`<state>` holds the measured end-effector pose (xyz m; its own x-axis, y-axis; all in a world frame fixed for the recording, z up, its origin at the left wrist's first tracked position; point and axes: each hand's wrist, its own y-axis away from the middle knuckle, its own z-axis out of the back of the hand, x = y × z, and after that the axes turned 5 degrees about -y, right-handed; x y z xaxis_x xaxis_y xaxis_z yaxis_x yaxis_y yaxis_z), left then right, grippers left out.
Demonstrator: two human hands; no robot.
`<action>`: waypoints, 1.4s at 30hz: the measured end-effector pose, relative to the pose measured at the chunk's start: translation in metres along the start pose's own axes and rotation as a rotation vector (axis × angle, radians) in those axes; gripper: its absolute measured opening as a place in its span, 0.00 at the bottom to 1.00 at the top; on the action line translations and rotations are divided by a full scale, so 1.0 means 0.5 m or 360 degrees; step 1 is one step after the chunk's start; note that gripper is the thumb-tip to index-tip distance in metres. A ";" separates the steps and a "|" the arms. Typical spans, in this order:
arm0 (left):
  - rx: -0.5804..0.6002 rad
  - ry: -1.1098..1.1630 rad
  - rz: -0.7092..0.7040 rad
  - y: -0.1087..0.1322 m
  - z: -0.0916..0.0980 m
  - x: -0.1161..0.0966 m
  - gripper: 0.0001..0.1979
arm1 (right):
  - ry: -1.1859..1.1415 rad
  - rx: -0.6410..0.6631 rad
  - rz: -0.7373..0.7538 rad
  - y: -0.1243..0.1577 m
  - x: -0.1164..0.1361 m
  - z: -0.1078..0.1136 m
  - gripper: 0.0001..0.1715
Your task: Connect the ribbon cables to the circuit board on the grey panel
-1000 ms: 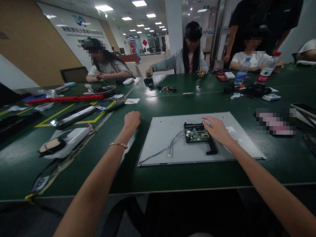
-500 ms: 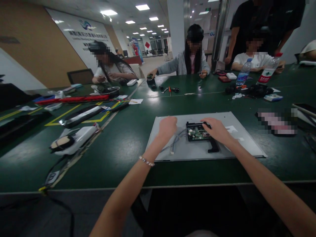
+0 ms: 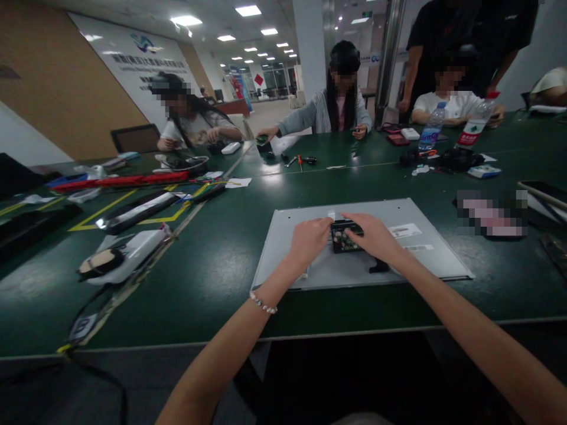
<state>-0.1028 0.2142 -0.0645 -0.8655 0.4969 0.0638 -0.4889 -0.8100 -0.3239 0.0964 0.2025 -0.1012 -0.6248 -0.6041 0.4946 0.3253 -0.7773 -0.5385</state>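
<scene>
A grey metal panel (image 3: 420, 248) lies flat on the green table (image 3: 212, 260) in front of me. A small black-framed circuit board (image 3: 341, 239) sits on its middle. My left hand (image 3: 310, 239) is curled, with its fingertips pressed against the board's left edge; what they pinch is hidden. It covers the grey cables that run from that edge. My right hand (image 3: 374, 236) lies over the board's right half, fingers bent down along its top edge and gripping it. A black bracket (image 3: 379, 267) sticks out from under my right wrist.
A white device with a cable (image 3: 119, 257) lies to the left beside yellow tape lines. Red and black bars (image 3: 124, 180), small tools (image 3: 301, 160), two water bottles (image 3: 432, 134) and a blurred pink item (image 3: 491, 213) are further off. Other people sit across the table.
My left hand has moved right from the bare table onto the panel and up to the board's left edge. My right hand has slid left over the board.
</scene>
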 end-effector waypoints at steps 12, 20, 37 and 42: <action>0.0007 0.0008 -0.0141 0.007 -0.007 -0.022 0.14 | -0.0111 -0.0064 -0.0145 -0.008 0.013 -0.007 0.13; -0.0048 0.0017 -0.0103 0.011 -0.010 -0.024 0.13 | -0.0196 -0.0092 -0.0082 -0.010 0.023 0.001 0.12; -0.0134 -0.0218 -0.0062 0.009 0.008 0.004 0.18 | 0.0247 -0.0315 -0.0095 -0.021 -0.052 0.034 0.12; -0.0085 -0.0259 0.0019 0.005 0.010 0.015 0.18 | 0.0422 -0.0154 -0.0111 -0.033 -0.075 0.026 0.13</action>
<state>-0.1114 0.2143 -0.0602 -0.8796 0.4268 0.2100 -0.4756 -0.7958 -0.3749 0.1237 0.2358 -0.1021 -0.8112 -0.4730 0.3438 0.2139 -0.7873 -0.5783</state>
